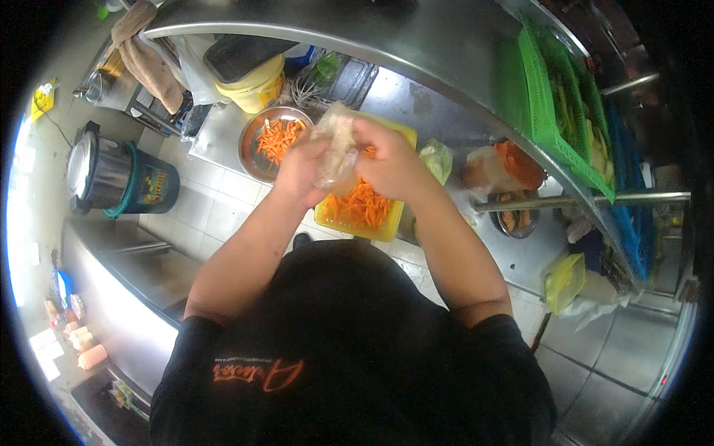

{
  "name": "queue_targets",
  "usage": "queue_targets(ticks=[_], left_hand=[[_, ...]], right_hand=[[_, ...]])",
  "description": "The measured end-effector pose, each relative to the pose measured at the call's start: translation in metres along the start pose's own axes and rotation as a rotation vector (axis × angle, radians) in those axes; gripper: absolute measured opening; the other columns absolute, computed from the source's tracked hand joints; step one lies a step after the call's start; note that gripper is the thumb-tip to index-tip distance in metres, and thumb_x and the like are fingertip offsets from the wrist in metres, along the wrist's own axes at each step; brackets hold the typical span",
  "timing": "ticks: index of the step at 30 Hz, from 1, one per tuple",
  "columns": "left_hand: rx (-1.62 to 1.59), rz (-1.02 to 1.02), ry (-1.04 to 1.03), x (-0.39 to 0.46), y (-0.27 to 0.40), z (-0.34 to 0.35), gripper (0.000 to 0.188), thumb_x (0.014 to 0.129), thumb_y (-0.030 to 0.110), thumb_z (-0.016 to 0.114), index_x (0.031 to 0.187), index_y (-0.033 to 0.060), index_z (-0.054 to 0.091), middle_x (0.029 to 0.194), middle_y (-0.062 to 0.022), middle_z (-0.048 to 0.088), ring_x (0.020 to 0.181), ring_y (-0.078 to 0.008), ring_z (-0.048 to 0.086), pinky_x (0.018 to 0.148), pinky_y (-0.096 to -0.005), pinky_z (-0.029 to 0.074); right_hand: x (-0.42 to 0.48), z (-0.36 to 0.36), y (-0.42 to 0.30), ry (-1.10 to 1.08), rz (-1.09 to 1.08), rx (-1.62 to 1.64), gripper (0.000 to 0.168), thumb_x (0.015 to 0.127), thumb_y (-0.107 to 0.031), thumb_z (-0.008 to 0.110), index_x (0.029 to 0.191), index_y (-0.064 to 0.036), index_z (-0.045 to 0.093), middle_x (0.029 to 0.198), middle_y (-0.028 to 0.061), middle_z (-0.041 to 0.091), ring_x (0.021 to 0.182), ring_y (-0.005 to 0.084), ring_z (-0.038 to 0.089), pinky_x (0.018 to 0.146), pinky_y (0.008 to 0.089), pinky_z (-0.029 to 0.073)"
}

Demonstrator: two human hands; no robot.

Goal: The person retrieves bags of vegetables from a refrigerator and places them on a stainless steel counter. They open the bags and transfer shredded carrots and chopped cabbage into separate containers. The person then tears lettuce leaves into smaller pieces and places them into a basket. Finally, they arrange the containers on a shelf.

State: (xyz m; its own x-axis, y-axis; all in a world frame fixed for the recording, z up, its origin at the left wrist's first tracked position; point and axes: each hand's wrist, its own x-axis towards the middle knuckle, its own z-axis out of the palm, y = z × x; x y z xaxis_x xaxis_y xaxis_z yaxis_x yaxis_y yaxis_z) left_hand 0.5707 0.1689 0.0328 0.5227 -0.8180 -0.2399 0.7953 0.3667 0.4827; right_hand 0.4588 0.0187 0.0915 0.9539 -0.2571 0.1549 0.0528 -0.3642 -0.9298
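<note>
Between my two hands is a clear plastic bag (337,150), crumpled and raised above the steel counter. My left hand (301,170) grips its left side, and my right hand (385,159) pinches its right side. Below them a yellow plastic basket (323,219) holds cut carrot strips (365,203); my hands hide part of it. Left of my left hand stands a round steel bowl (245,150) with more carrot strips (277,139) in it. Whether anything is inside the bag I cannot tell.
A steel shelf edge (390,58) curves above the counter, bearing a green basket (535,111) of vegetables. Behind the bowl are a yellow bucket (254,92) and a whisk (305,89). Wrapped greens (436,160), an orange-lidded container (502,167) and a small bowl (516,214) stand to the right.
</note>
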Motion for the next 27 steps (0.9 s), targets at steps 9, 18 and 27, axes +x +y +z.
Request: queue_targets(ticks=[9,18,27], left_hand=[[0.086,0.102,0.543,-0.058,0.030,-0.093,0.037,0.103,0.027,0.043,0.123,0.0036,0.064,0.106,-0.0138,0.071,0.092,-0.0281,0.071,0.074,-0.0408,0.059],[0.175,0.010,0.484,-0.103,0.025,-0.109,0.053,0.103,0.048,0.044,0.108,-0.0001,0.066,0.084,-0.0128,0.069,0.073,-0.0255,0.069,0.059,-0.0365,0.055],[0.136,-0.038,0.502,-0.115,0.018,-0.146,0.043,0.105,0.038,0.052,0.113,-0.0021,0.065,0.091,-0.0152,0.069,0.077,-0.0283,0.070,0.068,-0.0405,0.058]], right_hand=[[-0.051,0.028,0.065,-0.161,0.394,-1.009,0.050,0.094,-0.024,0.070,0.141,-0.011,0.060,0.120,0.0229,0.068,0.109,0.0422,0.068,0.096,0.0479,0.055],[-0.048,0.019,0.063,-0.162,0.334,-0.882,0.037,0.094,-0.019,0.065,0.129,-0.010,0.066,0.121,0.0214,0.067,0.106,0.0414,0.068,0.093,0.0492,0.055],[-0.031,-0.018,0.058,-0.068,0.307,-0.694,0.023,0.092,-0.010,0.070,0.113,-0.004,0.074,0.090,0.0151,0.073,0.080,0.0294,0.071,0.073,0.0392,0.056]])
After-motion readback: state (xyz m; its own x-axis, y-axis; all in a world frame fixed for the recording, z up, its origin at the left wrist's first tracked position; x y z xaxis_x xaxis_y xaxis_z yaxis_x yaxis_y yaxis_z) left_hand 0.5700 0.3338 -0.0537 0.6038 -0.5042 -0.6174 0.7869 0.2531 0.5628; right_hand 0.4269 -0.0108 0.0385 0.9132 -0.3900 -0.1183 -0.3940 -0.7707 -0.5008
